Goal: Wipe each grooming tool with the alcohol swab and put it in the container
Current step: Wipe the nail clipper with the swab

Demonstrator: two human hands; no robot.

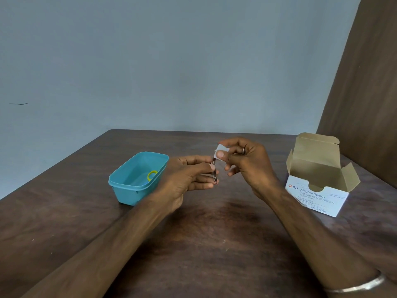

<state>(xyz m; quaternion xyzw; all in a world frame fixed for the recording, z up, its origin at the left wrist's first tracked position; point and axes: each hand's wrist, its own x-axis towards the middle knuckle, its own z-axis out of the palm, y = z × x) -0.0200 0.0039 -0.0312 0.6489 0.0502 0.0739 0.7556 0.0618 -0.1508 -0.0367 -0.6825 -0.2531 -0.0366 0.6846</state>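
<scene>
The tool (214, 174), a small slim metal piece, is held above the middle of the surface (214, 233), upright and slightly tilted. What kind of grooming tool it is cannot be told. The left hand (184, 179) pinches it, thumb on the near side and fingers curled behind, so that grip is closed around the tool. The tool's top end meets the swab (221, 152), a small white square pinched between thumb and forefinger of the right hand (249, 166); that grip is closed on the swab, with the lower fingers loosely curled beneath. A ring (243, 151) sits on one right finger and a metal bangle (356, 287) on the right wrist.

Left of the hands, toward the surface's left edge, stands the container (129, 190), a teal plastic tub with no lid. Inside it lies a yellow loop (152, 175) with something blue beside it, too hidden to name. Near the right edge stands the box (315, 196), white cardboard marked "Alcohol Swabs", its flaps open. The hands are well apart from both.
</scene>
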